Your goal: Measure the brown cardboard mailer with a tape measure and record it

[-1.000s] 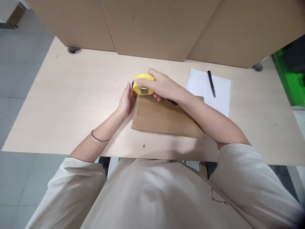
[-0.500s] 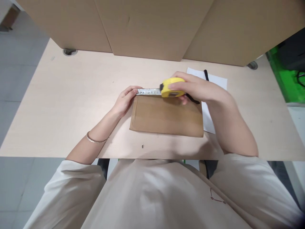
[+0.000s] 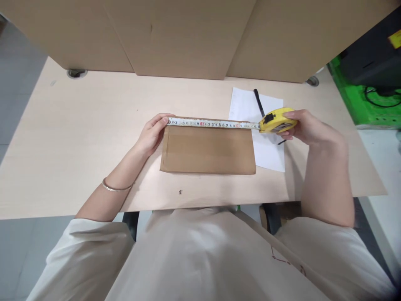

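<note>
A flat brown cardboard piece [image 3: 208, 150] lies on the light wooden desk [image 3: 78, 138] in front of me. My left hand [image 3: 152, 133] pinches the end of a white tape blade [image 3: 213, 123] at the cardboard's far left corner. The blade runs along the far edge of the cardboard. My right hand [image 3: 308, 129] grips the yellow tape measure case [image 3: 277, 120] just past the cardboard's far right corner, above a white sheet of paper [image 3: 266, 146].
A black pen [image 3: 258, 102] lies on the paper's far part. Tall cardboard panels [image 3: 175, 37] stand along the back of the desk. A green crate [image 3: 363, 96] sits off the right side. Cable holes are at the desk's back corners.
My right hand has pulled the yellow case to the right, drawing the blade out along the whole far edge of the cardboard. My left hand stayed at the left corner with the blade's end.
</note>
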The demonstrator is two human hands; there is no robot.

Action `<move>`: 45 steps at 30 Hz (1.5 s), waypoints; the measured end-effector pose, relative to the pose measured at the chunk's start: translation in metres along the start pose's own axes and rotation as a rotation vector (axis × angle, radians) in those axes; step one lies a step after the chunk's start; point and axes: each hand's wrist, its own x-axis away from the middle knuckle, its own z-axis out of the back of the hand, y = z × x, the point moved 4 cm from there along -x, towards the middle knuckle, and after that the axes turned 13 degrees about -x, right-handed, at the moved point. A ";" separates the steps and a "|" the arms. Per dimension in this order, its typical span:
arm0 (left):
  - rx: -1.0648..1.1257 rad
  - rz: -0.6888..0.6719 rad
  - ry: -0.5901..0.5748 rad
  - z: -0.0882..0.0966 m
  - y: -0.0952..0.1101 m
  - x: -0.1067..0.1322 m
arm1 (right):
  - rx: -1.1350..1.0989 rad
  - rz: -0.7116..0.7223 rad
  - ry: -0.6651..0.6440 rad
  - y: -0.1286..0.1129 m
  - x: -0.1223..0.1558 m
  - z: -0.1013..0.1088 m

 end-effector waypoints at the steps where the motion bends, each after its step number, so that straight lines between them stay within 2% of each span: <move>1: 0.007 -0.002 -0.001 0.000 0.001 0.000 | -0.035 -0.051 0.017 0.003 -0.002 -0.003; 3: 0.017 -0.006 -0.002 -0.001 0.002 0.001 | -0.109 -0.174 0.024 0.008 -0.005 -0.012; 4: 0.020 -0.006 -0.003 -0.001 0.003 0.002 | -0.132 -0.182 0.032 0.009 -0.007 -0.015; 8: 0.037 0.001 0.004 -0.003 0.004 0.003 | -0.129 -0.131 -0.010 0.007 -0.008 -0.025; 21: -0.024 -0.004 0.012 -0.002 0.000 0.004 | -0.141 -0.139 0.019 0.016 -0.010 -0.022; 25: -0.059 0.000 0.009 -0.001 0.001 0.003 | -0.163 -0.103 0.058 0.022 -0.014 -0.017; 29: -0.075 0.003 -0.009 -0.001 0.002 0.001 | -0.115 -0.026 -0.069 0.020 -0.013 -0.013; 33: -0.060 0.001 -0.006 -0.002 0.004 0.000 | 0.018 0.070 -0.099 0.006 0.000 -0.016; 36: -0.058 -0.002 -0.001 -0.003 0.005 0.002 | 0.074 0.126 -0.193 -0.010 0.014 -0.036; 40: -0.044 0.004 -0.004 -0.003 0.005 0.002 | 0.218 0.227 -0.303 -0.028 0.029 -0.080; 45: -0.068 -0.024 0.001 -0.002 0.004 0.000 | 0.461 0.473 -0.320 -0.027 0.034 -0.129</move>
